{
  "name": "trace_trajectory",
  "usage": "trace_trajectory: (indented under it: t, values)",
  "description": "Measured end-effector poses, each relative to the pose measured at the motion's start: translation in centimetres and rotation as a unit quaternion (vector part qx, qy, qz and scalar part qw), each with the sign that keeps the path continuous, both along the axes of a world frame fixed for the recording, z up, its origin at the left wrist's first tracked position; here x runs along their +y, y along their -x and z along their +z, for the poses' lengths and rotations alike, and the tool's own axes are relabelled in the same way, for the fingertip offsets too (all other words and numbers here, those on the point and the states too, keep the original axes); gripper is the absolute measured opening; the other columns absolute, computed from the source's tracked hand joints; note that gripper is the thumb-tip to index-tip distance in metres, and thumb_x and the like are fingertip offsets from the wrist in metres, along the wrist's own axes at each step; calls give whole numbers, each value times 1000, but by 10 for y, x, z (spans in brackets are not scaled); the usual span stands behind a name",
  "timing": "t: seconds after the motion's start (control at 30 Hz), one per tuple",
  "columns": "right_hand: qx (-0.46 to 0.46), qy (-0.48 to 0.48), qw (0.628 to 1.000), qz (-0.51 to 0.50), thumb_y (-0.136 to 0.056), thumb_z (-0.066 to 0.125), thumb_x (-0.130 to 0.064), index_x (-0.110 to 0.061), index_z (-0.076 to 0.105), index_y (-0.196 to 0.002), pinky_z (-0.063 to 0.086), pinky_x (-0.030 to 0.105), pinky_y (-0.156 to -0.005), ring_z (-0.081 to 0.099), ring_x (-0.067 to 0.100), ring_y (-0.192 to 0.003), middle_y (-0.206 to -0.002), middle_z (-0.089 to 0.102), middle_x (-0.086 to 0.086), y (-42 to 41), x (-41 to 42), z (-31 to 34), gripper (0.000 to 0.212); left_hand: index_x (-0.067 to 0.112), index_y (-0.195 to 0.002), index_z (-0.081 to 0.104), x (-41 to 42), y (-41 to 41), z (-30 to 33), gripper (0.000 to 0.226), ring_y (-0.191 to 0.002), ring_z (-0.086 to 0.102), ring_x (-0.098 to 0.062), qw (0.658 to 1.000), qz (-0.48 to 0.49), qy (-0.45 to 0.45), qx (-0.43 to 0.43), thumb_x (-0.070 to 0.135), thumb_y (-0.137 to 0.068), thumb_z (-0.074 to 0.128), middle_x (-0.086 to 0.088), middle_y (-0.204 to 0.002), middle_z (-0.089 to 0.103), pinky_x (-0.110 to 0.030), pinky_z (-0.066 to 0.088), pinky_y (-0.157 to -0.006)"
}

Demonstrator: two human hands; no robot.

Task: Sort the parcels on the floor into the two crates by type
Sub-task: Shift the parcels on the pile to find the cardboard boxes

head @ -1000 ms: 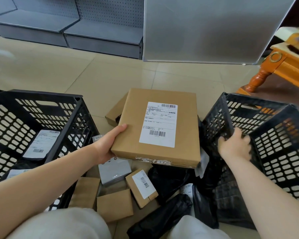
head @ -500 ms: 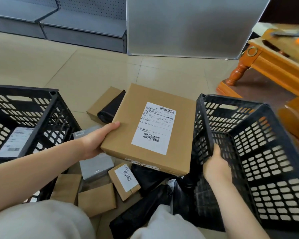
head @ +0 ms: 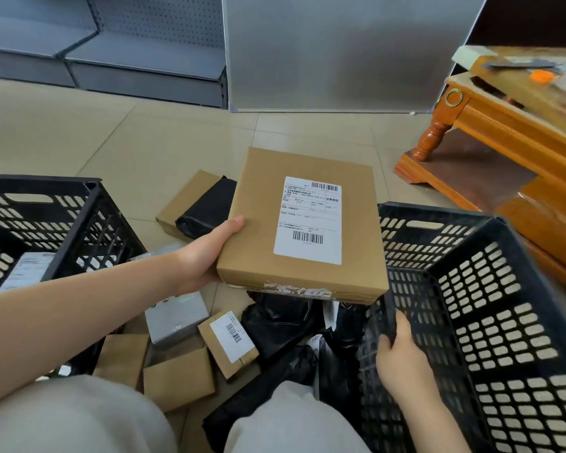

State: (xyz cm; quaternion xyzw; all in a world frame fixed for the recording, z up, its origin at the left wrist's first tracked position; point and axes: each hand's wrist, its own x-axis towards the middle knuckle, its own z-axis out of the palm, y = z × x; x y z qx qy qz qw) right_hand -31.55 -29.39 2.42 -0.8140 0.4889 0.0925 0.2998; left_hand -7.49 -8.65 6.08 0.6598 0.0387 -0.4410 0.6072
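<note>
Cardboard parcel (head: 303, 223) held above floor pile, left hand (head: 206, 256) gripping its left edge | right hand (head: 401, 351) grasping right crate (head: 490, 308) rim | left crate (head: 46, 230) holds labelled parcel | beige tiled floor (head: 111, 142), grey shelving (head: 128, 50), wooden counter (head: 510, 119)

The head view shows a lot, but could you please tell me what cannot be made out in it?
- Left crate: contents cut off by the frame's left edge and the left forearm.
- Shipping label on the large box: print too small to read.
- Left hand: fingers hidden under the box.
- Black bags: partly hidden by the box and knees.
</note>
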Motion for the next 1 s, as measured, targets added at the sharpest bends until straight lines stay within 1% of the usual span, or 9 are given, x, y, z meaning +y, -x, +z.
trace_trajectory:
  t: [0.1, 0.17, 0.23, 0.33, 0.4, 0.5, 0.7, 0.87, 1.0]
  values:
    - [-109, 7, 993, -43, -107, 32, -39, -27, 32, -156, 41, 43, -104, 54, 29, -124, -144, 54, 8, -5, -8, 8, 50, 30, -122, 59, -9, 4, 2, 42, -95, 72, -15, 1000, -3, 5, -1, 59, -95, 46, 3, -104, 76, -34, 54, -78]
    - [-286, -45, 947, -138, -105, 31, -49, -27, 48, -147, 42, 45, -109, 54, 22, -127, -142, 57, 4, -10, -12, 15, 51, 31, -120, 59, -17, 7, 4, 40, -95, 72, -16, 1000, -2, 12, 2, 59, -95, 46, 3, -103, 77, -36, 55, -80]
    - [-414, -196, 856, -239, -102, 31, -59, -26, 49, -145, 47, 45, -103, 59, 19, -120, -137, 60, 4, -14, -19, 26, 57, 31, -122, 59, -28, 11, 6, 42, -97, 72, -18, 1000, -4, 18, 4, 60, -95, 46, 1, -106, 76, -38, 55, -81]
    - [-465, -327, 769, -291, -94, 39, -69, -25, 44, -148, 49, 53, -101, 52, 24, -127, -139, 54, 5, -17, -31, 37, 70, 30, -131, 53, -47, 18, 8, 51, -104, 70, -22, 1000, -8, 27, 3, 63, -92, 49, -2, -117, 72, -39, 56, -80]
    - [-469, -348, 754, -301, -90, 48, -69, -31, 44, -146, 48, 57, -100, 48, 27, -128, -140, 49, 3, -18, -39, 38, 68, 30, -134, 50, -63, 24, 6, 53, -106, 69, -23, 999, -9, 39, 2, 63, -92, 50, -2, -120, 70, -41, 57, -83]
    - [-481, -340, 750, -302, -90, 58, -60, -42, 53, -126, 50, 58, -97, 53, 28, -122, -138, 51, 1, -16, -52, 34, 41, 29, -139, 44, -89, 35, -1, 59, -111, 66, -24, 999, -25, 48, 0, 63, -91, 51, -2, -125, 66, -47, 55, -92]
    - [-516, -262, 729, -366, -97, 59, -38, -31, 57, -112, 54, 49, -94, 61, 24, -111, -116, 62, -2, -2, -90, 17, 16, 31, -147, 32, -136, 63, -14, 72, -116, 61, -22, 996, -50, 79, 7, 64, -88, 56, 4, -130, 61, -52, 50, -98]
    - [-514, -224, 711, -425, -88, 65, -46, -27, 57, -131, 56, 46, -89, 63, 25, -112, -123, 65, 2, 25, -128, 6, 47, 34, -143, 42, -165, 88, -21, 73, -129, 51, -21, 989, -71, 109, 68, 70, -81, 57, 1, -141, 54, -60, 47, -98]
    - [-500, -199, 691, -484, -82, 63, -52, -27, 58, -131, 57, 44, -89, 62, 24, -111, -124, 64, 4, 51, -143, -5, 55, 36, -156, 19, -179, 120, -28, 74, -148, 24, -24, 992, -72, 57, 85, 72, -92, 32, 2, -162, 24, -55, 28, -116]
